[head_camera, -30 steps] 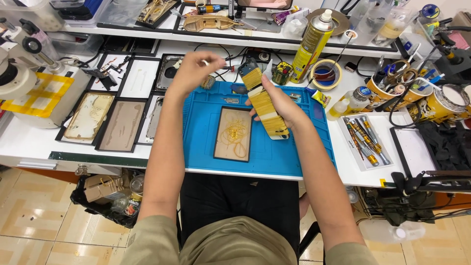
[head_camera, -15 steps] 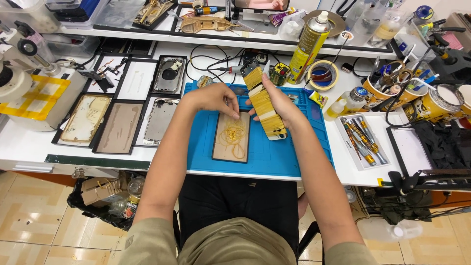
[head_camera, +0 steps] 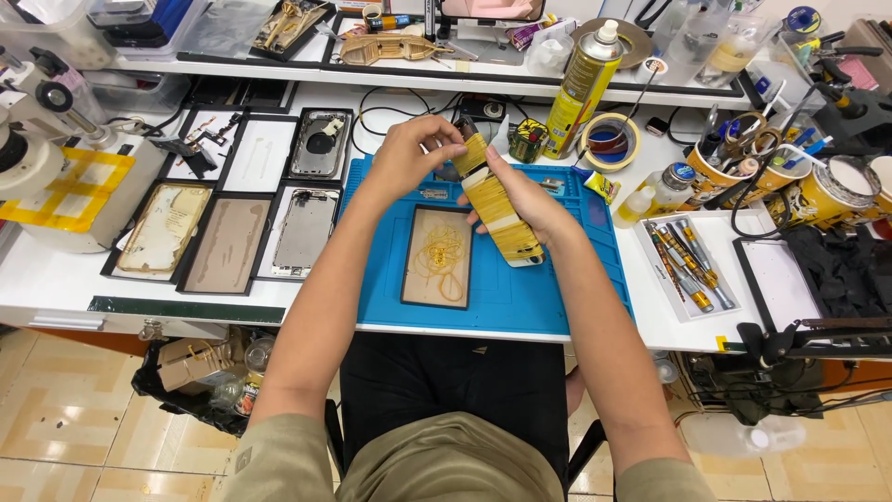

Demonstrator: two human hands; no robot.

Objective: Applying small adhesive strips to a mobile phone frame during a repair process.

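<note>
Forearms reach up from the lower frame over a blue rubber work mat [head_camera: 520, 297], where a flat tan rectangular panel [head_camera: 439, 257] lies left of centre. Above it, the right hand [head_camera: 525, 200] grips a long yellow-banded bundle [head_camera: 497, 209], its long axis slanting from lower right to upper left. Left hand [head_camera: 409, 153] fingers pinch its upper end. Beyond stands a yellow spray can [head_camera: 581, 84].

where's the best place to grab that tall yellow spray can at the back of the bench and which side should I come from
Grip the yellow spray can around its straight middle body, not the white nozzle on top. It stands upright, so a sideways wrap suits it. Coming from the front left looks best: the tape roll sits close at its right base and the shelf edge runs behind it. Both hands are busy with the band-wrapped phone.
</note>
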